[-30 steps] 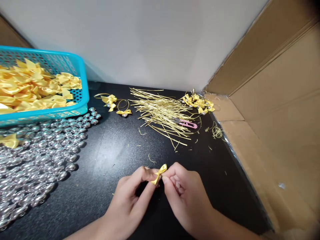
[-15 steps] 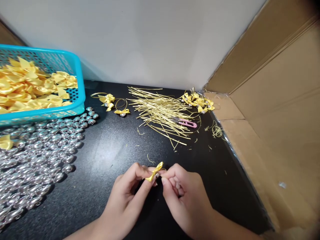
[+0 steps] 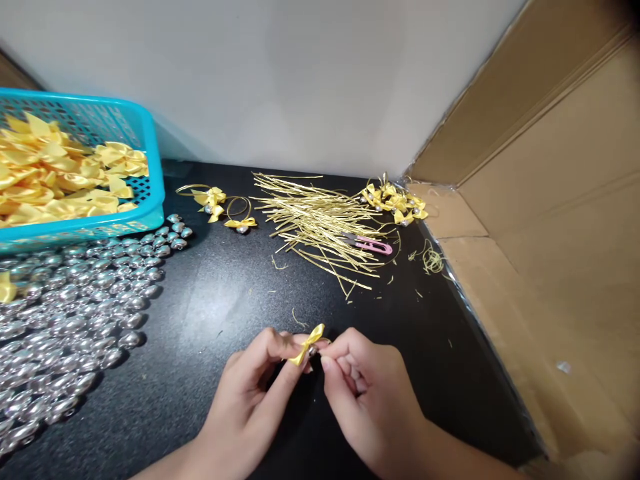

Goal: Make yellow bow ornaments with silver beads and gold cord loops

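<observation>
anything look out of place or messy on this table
A yellow bow lies among the silver beads at the left edge of the picture, away from the bows piled in the turquoise basket. Near the right edge of the black tabletop, a tangle of gold thread looks odd against the straight gold strips, and short scraps lie scattered.

This looks like a little craft workshop. A black table (image 3: 165, 393) holds a blue basket (image 3: 155, 167) of yellow bows (image 3: 45, 167), lots of silver beads (image 3: 75, 320), a heap of gold strips (image 3: 315, 217) and pink snips (image 3: 379, 247). Brown cardboard (image 3: 560, 167) stands on the right.
</observation>
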Demonstrator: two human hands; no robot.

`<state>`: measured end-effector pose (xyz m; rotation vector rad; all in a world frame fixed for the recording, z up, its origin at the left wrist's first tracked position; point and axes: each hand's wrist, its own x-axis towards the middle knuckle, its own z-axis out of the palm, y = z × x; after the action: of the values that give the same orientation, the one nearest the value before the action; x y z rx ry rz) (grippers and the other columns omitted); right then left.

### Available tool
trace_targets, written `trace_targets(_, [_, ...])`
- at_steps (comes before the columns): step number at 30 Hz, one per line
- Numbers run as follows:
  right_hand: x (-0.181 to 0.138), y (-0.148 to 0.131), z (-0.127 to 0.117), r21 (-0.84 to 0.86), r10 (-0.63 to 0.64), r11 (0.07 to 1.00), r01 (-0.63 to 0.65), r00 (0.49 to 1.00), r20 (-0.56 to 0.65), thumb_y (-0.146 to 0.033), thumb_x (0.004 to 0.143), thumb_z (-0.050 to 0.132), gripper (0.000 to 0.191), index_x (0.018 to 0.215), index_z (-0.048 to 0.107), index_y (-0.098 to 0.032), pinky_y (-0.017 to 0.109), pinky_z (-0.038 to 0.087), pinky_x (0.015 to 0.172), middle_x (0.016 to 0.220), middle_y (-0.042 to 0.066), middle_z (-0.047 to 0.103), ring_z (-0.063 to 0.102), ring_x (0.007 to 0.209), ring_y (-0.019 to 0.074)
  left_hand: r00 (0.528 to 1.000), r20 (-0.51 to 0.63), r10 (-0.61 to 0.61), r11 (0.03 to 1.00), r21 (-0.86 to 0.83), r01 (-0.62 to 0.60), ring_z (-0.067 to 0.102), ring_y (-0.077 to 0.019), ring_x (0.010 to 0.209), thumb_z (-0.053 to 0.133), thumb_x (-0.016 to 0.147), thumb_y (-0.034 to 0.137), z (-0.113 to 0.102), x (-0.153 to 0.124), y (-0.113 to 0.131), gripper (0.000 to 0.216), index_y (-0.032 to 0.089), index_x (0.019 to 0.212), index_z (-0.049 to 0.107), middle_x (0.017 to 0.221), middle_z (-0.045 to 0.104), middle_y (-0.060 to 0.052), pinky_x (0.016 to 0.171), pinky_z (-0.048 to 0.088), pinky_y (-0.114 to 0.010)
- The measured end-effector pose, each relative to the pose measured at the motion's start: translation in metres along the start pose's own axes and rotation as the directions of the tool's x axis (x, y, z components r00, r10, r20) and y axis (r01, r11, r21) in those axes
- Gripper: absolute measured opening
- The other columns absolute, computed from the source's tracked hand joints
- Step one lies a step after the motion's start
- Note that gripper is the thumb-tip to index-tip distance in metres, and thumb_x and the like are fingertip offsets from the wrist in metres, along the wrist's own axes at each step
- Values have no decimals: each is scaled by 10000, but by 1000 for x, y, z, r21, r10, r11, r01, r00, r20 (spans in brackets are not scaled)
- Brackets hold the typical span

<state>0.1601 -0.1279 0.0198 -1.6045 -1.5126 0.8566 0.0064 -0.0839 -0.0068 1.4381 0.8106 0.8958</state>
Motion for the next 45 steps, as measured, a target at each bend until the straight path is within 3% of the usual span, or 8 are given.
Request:
trace_targets(11, [3, -2, -1, -7, 31, 999, -31, 999, 24, -102, 828, 455, 157, 699, 490, -184, 161, 256, 399, 488, -96, 329, 334, 399, 51, 997, 4, 81, 983, 164, -81, 694, -131, 792, 540, 877, 69, -2, -1, -2, 173, 233, 843, 583, 871, 728, 11, 720, 545, -206])
trace_targets(14, [2, -1, -2, -27, 48, 999, -47, 998, 40, -117, 841, 456, 147, 720, 507, -182, 167, 278, 406, 497, -78, 396, 381, 411, 60, 995, 7, 97, 974, 206, -96, 687, -139, 767, 546, 858, 48, -2, -1, -1, 185, 225, 833, 591, 826, 717, 7, 714, 542, -213])
trace_targets(22, [0, -3, -5, -78, 33, 996, -30, 999, 42, -118, 851, 454, 145, 757, 551, -171, 182, 348, 432, 561, -16, 578, 490, 428, 82, 993, 11, 121, 966, 229, -120, 655, -121, 650, 542, 840, 38, -1, -1, 3, 199, 227, 814, 597, 721, 662, 27, 624, 519, -190])
trace_targets(31, [3, -1, -4, -11, 52, 999, -52, 998, 37, -144, 865, 456, 152, 762, 564, -172, 180, 363, 450, 597, 8, 656, 524, 449, 87, 996, 30, 82, 982, 166, -86, 676, -133, 741, 560, 861, 79, -1, -1, 2, 162, 240, 881, 564, 818, 689, 10, 705, 526, -211])
trace_targets(34, [4, 0, -3, 8, 81, 997, -81, 996, 43, -167, 869, 466, 154, 762, 578, -169, 183, 367, 465, 569, -3, 623, 505, 448, 85, 999, 8, 49, 995, 84, -50, 673, -159, 783, 565, 882, 174, -1, -1, 6, 55, 228, 880, 578, 858, 699, -21, 732, 531, -236])
trace_targets(37, [4, 1, -3, 15, 88, 996, -88, 995, 44, -175, 866, 479, 151, 764, 589, -162, 181, 332, 447, 524, -34, 539, 438, 426, 73, 1000, 1, 8, 999, 37, -8, 654, -136, 710, 538, 914, 205, -1, 0, 7, 99, 230, 822, 566, 780, 684, 0, 650, 520, -193])
trace_targets(42, [4, 0, -5, 34, 84, 996, -86, 994, 73, -180, 876, 481, 153, 766, 585, -164, 182, 280, 425, 497, -63, 449, 375, 418, 66, 999, 4, -33, 998, 55, 33, 696, -135, 779, 560, 909, 170, -3, 1, 2, 203, 287, 1074, 547, 856, 729, 10, 743, 549, -199])
trace_targets(45, [3, 1, -7, 65, 83, 994, -90, 992, 97, -183, 885, 483, 141, 795, 591, -168, 182, 282, 432, 512, -65, 452, 376, 425, 65, 999, 16, -30, 995, 97, 28, 713, -138, 781, 582, 897, 183, -5, 3, 2, 206, 285, 1074, 612, 884, 751, 0, 740, 561, -186])
